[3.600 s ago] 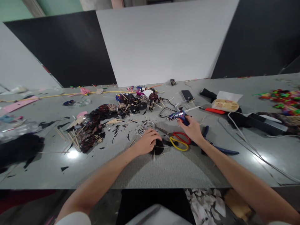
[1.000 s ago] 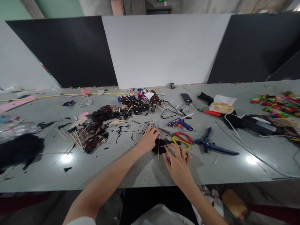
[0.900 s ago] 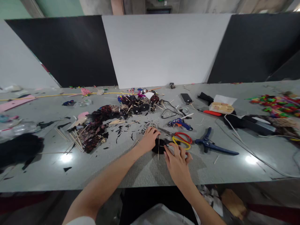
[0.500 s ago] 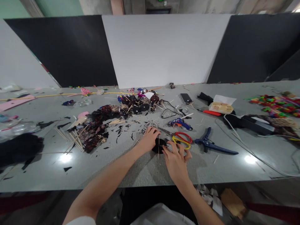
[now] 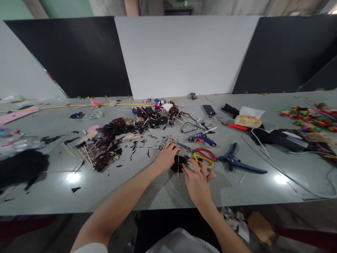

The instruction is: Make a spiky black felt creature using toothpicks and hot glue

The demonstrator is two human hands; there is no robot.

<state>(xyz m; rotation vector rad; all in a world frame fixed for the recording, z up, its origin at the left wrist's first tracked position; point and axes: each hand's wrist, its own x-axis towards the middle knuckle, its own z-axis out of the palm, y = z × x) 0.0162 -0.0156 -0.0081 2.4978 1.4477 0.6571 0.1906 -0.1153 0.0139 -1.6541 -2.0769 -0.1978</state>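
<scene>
Hidden and cropped

Disc (image 5: 174,168): left rim under left fingers (image 5: 174,149). Stick (image 5: 178,170) by right fingers (image 5: 195,166): pinched or merely touched, can't tell. Dark cloth (image 5: 23,165) cut by left edge. Right forearm (image 5: 225,225) cropped below. Pack (image 5: 248,121): print too small.

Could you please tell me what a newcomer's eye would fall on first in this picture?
Probably the left hand and the right hand at front centre, both at a black disc crossed by thin sticks. Just to their right lie red-and-yellow-handled scissors, and farther right a blue hand cutter. Behind the table, a big white panel stands between two black panels.
</scene>
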